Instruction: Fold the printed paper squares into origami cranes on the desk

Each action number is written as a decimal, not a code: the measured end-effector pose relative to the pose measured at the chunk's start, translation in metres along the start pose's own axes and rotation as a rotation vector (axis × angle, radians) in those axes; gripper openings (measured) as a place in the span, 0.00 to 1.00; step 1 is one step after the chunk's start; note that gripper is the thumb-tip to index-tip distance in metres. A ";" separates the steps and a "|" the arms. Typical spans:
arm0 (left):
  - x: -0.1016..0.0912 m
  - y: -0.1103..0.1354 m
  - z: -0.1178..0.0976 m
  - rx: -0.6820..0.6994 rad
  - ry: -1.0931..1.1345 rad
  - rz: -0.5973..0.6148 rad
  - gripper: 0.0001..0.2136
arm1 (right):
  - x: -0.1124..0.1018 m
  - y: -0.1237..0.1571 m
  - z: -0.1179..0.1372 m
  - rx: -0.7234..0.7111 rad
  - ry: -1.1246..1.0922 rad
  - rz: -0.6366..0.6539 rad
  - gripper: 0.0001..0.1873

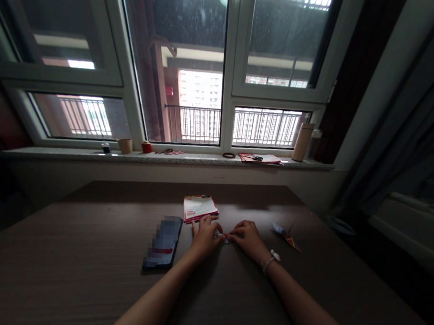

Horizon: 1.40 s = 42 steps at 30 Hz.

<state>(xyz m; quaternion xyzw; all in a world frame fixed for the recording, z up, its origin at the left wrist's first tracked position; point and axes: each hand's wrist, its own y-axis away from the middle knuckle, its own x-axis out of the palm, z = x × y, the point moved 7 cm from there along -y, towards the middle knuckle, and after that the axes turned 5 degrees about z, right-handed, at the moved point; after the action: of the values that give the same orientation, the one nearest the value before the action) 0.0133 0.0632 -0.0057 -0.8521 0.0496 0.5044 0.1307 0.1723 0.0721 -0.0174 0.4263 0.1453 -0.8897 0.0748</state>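
Between my two hands, a small folded piece of paper [226, 237], whitish with red, is held low over the brown table. My left hand [205, 235] pinches its left end between thumb and fingertips. At its right end the fingers of my right hand [247, 238] are closed on it too, and a bracelet circles that wrist. Much of the paper is hidden by the fingers. A stack of square printed sheets [199, 208], white with red edges, lies just beyond my left hand. To the left of that hand is a dark smartphone [163, 243], its screen partly blurred.
A folded colourful paper piece [287, 236] lies on the table [94, 233] right of my right hand. On the windowsill [198, 160] stand a paper cup [125, 146], a red spool [146, 147] and a tan flask [302, 142]. More red-edged sheets [270, 159] lie there.
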 end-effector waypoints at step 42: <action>0.002 0.001 0.002 -0.066 -0.089 0.018 0.12 | 0.002 0.000 0.002 -0.060 -0.012 0.024 0.07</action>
<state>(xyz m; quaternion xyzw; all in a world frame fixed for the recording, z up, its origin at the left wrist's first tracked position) 0.0130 0.0631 -0.0086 -0.8321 0.0347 0.5444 0.1000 0.1692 0.0718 -0.0181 0.4202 0.1665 -0.8865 0.0992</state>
